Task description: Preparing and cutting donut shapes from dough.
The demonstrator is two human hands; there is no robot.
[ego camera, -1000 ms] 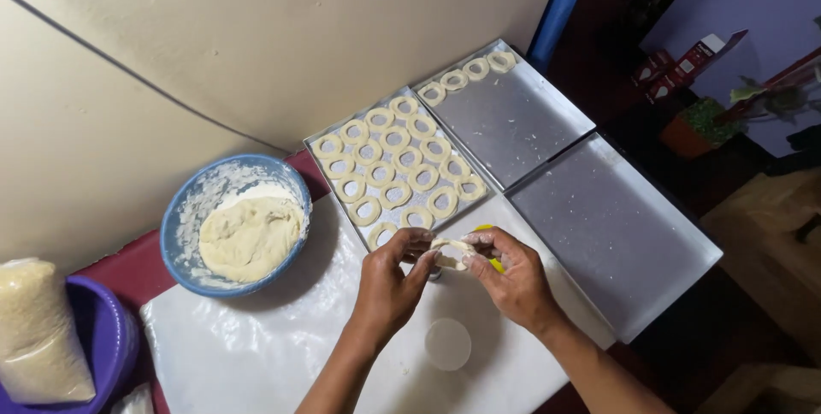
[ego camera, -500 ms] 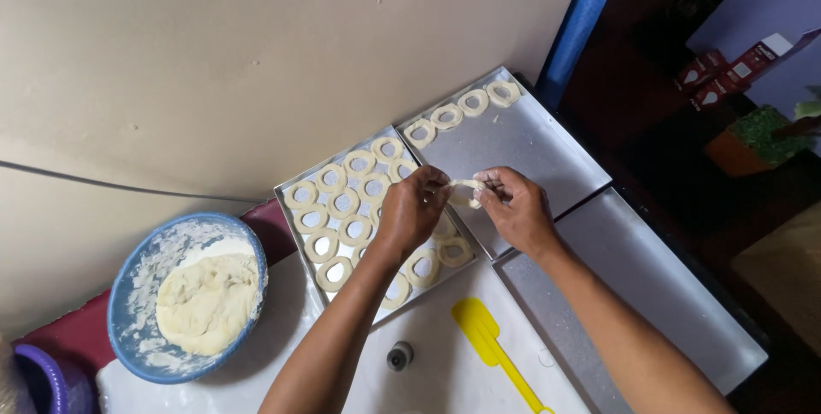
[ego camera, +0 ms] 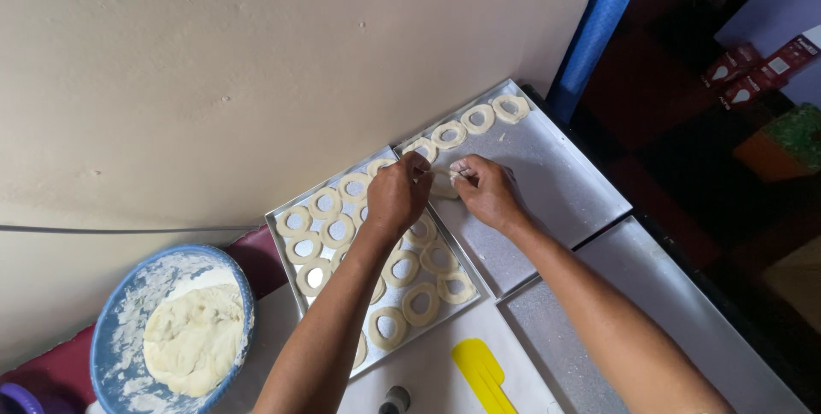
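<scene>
Pinching from both sides, a raw dough ring (ego camera: 444, 183) is held between the left hand (ego camera: 398, 196) and the right hand (ego camera: 485, 192), fingertips closed on its edges just above the second baking tray (ego camera: 547, 179). That tray carries only a short row of rings (ego camera: 479, 119) along its far rim, toward one o'clock of the hands, while the first tray (ego camera: 286, 247), at seven o'clock of them, is packed with rings. The step in hand is judged to be the laying of this ring into the next free spot of the row; a gentle, even release would be called for so that the hole is not pulled out of round. A blue bowl of dough (ego camera: 171, 333) sits at eight o'clock, a yellow scraper (ego camera: 479, 371) at six, and a third tray (ego camera: 684, 328) at four.
</scene>
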